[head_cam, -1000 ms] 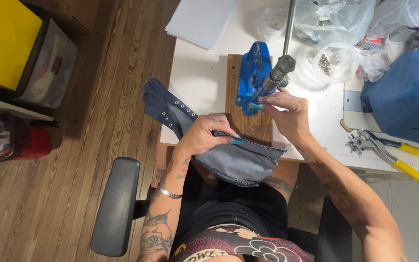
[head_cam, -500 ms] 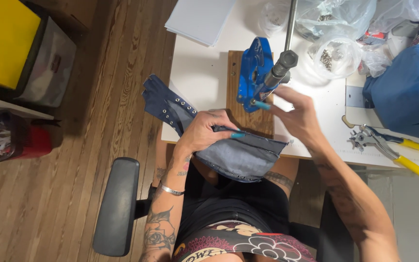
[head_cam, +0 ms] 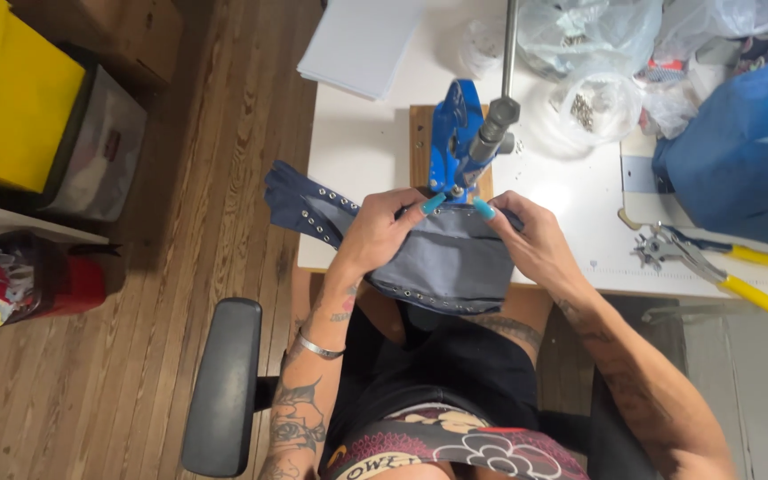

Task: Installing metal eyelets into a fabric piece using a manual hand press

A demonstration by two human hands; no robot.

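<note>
Right hand [head_cam: 535, 244] off the press [head_cam: 455, 142] — now gripping the denim piece [head_cam: 442, 258] beside left hand [head_cam: 384, 233], at table's front edge.

Yellow-handled pliers [head_cam: 722, 265] lie at the right edge of the white counter [head_cam: 357, 151], below a blue bag [head_cam: 740, 151]. A clear bag of metal eyelets [head_cam: 590, 105] sits near white paper sheets [head_cam: 357, 44]. A yellow bin [head_cam: 6, 98] stands on the wooden floor [head_cam: 215, 133].

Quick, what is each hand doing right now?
Left hand: closed on the denim, at the blue press.
Right hand: also gripping the denim.
</note>
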